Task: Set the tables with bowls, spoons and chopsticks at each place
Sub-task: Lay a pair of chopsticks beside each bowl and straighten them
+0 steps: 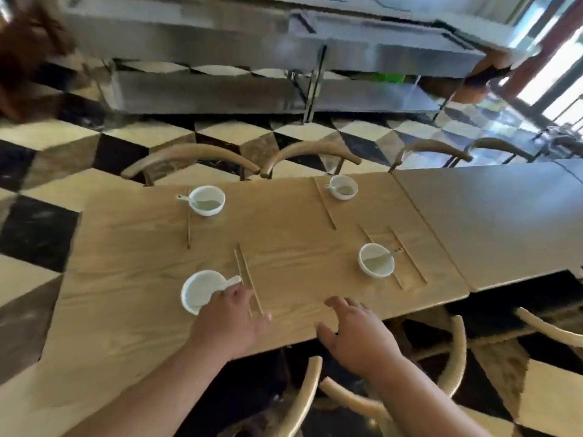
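Observation:
Four white bowls stand on the wooden table (284,241), each with a spoon in it and chopsticks beside it: near left (196,296), near right (375,260), far left (206,200), far right (344,187). My left hand (230,316) lies over the near ends of the near-left chopsticks (243,268), fingertips by that bowl's rim and its spoon handle (234,280); whether it pinches anything is hidden. My right hand (356,332) hovers above the table's near edge, fingers spread and holding nothing.
A grey table (489,216) adjoins on the right. Wooden chairs (189,156) line the far side and others (303,402) sit under the near edge. A steel counter (220,86) stands behind on the checkered floor.

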### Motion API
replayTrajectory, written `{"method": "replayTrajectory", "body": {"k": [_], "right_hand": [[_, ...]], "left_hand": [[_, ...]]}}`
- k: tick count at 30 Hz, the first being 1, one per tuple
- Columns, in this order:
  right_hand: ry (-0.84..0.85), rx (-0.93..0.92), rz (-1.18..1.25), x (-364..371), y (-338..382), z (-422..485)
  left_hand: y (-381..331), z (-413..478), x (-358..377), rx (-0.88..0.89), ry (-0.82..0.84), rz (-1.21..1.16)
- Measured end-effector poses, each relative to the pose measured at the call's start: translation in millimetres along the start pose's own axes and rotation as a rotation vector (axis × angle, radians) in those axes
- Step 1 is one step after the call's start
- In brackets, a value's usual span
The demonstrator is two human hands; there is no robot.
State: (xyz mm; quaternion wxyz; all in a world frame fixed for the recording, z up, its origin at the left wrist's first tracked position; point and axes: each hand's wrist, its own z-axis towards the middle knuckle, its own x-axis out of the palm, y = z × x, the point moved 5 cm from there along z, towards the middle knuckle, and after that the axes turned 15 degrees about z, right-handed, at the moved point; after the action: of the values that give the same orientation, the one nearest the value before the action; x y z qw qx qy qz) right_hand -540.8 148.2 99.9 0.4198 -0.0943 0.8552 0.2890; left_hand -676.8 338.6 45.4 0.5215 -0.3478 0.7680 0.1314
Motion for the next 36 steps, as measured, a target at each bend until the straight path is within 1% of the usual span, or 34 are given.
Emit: {"method": "replayTrajectory", "body": {"k": [3,6,9,13,15,19,22,28,33,36], "right_hand": [[0.161,-0.054,-0.017,47,7,56],[0.248,-0.087,0.013,88,14,108],[0.244,-0.113,0.076,122,18,157],[0.204,-0.153,0.117,148,27,207],[0.198,-0.185,0.106,158,33,226],[0.209,-0.248,0.076,171,40,243],[0.199,-0.248,0.07,169,37,249],[0.203,-0.198,0.136,166,20,244],[0.185,-0.117,0.225,166,8,243],[0.181,-0.125,0.234,167,6,242]], "left_hand": [[23,10,39,-0.118,0.054,-0.112],[37,22,84,-0.237,0.071,-0.189],[36,41,127,-0.347,0.074,-0.309],[25,66,157,-0.459,0.016,-0.499],[20,78,163,-0.492,-0.019,-0.534],[20,95,172,-0.559,-0.063,-0.506],[23,99,173,-0.577,-0.08,-0.477],[25,101,176,-0.553,-0.089,-0.503],[27,100,175,-0.523,-0.113,-0.507],[28,101,177,-0.514,-0.128,-0.505]]}}
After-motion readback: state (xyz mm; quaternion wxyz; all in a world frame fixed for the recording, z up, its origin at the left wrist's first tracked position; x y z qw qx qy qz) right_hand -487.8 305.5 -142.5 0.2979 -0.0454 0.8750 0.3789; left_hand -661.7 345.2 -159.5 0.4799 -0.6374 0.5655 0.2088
